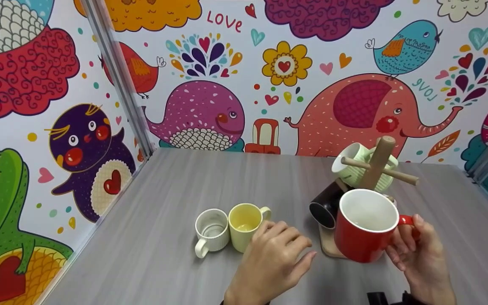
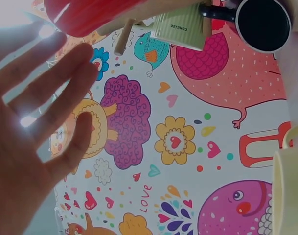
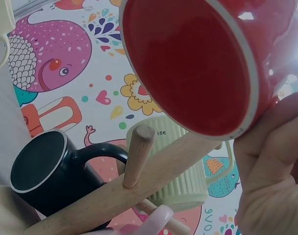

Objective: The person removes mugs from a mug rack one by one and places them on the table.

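Observation:
My right hand (image 1: 411, 248) pinches the handle of a red mug (image 1: 364, 226) and holds it up, tilted, just in front of a wooden mug tree (image 1: 377, 163). In the right wrist view the red mug (image 3: 197, 63) hangs close above a bare wooden peg (image 3: 138, 155). A ribbed pale green mug (image 1: 356, 169) and a black mug (image 1: 325, 206) hang on the tree. My left hand (image 1: 284, 252) lies flat on the table with relaxed fingers, holding nothing, beside a yellow mug (image 1: 244, 224). A white mug (image 1: 211, 231) stands against the yellow one.
The grey table (image 1: 163, 262) is walled on three sides by cartoon-printed panels (image 1: 201, 110). The tree's wooden base (image 1: 328, 248) sits at the centre right. The left wrist view shows my open palm (image 2: 36, 132) with the black mug (image 2: 263, 24) and green mug (image 2: 180, 27) above.

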The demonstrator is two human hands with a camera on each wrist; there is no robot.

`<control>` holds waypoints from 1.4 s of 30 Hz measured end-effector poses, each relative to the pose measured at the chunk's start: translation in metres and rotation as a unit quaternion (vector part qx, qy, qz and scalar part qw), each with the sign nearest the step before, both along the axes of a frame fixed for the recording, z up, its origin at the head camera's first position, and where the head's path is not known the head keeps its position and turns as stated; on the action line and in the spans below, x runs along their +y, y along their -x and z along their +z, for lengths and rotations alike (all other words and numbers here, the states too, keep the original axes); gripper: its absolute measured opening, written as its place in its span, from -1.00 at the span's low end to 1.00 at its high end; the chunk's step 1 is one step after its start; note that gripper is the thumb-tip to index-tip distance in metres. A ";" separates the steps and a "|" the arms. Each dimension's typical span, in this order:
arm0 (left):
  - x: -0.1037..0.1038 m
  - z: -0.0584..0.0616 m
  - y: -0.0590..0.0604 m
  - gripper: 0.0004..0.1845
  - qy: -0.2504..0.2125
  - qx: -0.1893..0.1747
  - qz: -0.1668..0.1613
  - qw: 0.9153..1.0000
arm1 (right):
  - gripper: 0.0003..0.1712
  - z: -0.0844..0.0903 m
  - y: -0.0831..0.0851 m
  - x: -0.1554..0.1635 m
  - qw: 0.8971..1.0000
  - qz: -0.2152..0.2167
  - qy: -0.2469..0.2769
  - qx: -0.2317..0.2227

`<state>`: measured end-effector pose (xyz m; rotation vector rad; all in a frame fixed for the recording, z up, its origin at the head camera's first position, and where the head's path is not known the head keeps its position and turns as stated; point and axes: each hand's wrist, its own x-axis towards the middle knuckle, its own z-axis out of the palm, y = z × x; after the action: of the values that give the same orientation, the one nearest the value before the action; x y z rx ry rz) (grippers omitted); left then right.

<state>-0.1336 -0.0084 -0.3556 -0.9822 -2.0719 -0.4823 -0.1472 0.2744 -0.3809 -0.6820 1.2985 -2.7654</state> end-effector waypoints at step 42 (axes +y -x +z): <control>0.005 0.003 -0.005 -0.34 -0.001 -0.051 -0.013 0.999 | -0.46 0.007 -0.007 -0.033 0.984 0.147 0.056 0.086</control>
<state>-0.1283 -0.0033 -0.3531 -1.0026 -2.1511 -0.5572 -0.1403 0.2416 -0.3741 -1.0485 0.9736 -2.5980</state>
